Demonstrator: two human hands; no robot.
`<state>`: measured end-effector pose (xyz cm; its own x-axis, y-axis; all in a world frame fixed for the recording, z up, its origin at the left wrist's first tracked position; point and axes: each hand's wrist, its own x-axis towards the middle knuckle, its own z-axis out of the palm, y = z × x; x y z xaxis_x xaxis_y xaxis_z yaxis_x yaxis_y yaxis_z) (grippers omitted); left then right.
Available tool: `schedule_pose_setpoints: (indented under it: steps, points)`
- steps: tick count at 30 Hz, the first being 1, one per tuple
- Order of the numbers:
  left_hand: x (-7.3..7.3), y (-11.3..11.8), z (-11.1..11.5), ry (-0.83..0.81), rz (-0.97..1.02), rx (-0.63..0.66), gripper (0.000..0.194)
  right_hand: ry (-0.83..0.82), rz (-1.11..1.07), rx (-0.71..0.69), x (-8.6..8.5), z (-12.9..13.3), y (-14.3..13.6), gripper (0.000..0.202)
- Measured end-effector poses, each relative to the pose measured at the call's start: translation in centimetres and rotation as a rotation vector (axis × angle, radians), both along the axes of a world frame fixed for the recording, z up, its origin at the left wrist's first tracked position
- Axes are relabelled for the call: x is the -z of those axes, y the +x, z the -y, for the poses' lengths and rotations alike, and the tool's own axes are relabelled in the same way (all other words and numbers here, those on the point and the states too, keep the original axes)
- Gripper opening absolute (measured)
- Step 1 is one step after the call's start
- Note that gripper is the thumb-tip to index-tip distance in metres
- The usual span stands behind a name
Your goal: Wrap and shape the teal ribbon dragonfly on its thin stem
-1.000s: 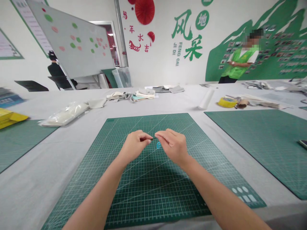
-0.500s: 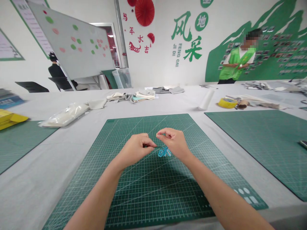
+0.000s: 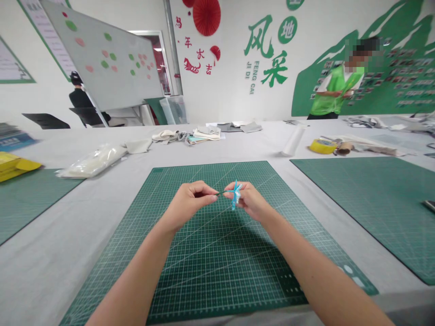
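Observation:
Over the green cutting mat (image 3: 204,253), my left hand (image 3: 193,199) pinches a thin dark green stem (image 3: 220,194) between thumb and forefinger. At the stem's right end is a small bright blue looped ornament (image 3: 235,195) with whitish, shiny edges, seen nearly edge-on; whether it is a flower or a butterfly I cannot tell. My right hand (image 3: 251,199) is closed at the stem beside the ornament, thumb and forefinger together there. The ornament partly covers these fingertips. Both hands are raised above the mat, close together.
More cutting mats lie right (image 3: 367,203) and left (image 3: 30,199). Beyond are a plastic-wrapped pack (image 3: 93,163), fabric scraps (image 3: 207,133), a white roll (image 3: 294,140) and yellow tape (image 3: 322,146). A person in a green vest (image 3: 335,90) stands across the table.
The blue ornament has turned from face-up to edge-on and risen slightly. My right hand, earlier pinched above it and apart from the stem, has come down onto the stem. My left hand rose a little.

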<state>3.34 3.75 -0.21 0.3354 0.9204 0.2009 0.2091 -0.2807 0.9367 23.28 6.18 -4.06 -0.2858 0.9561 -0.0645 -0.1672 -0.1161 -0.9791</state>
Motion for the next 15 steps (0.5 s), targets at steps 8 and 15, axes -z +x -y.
schedule_pose_setpoints:
  steps: [8,15]
  points:
    - [0.4,0.2,-0.6,-0.211,0.200,-0.218,0.025,-0.011,-0.066,0.002,-0.2,0.6,-0.7,0.014]
    - [0.8,-0.1,-1.0,-0.305,0.315,-0.266,0.027,0.050,0.002,0.070,0.0,1.5,-2.0,0.018]
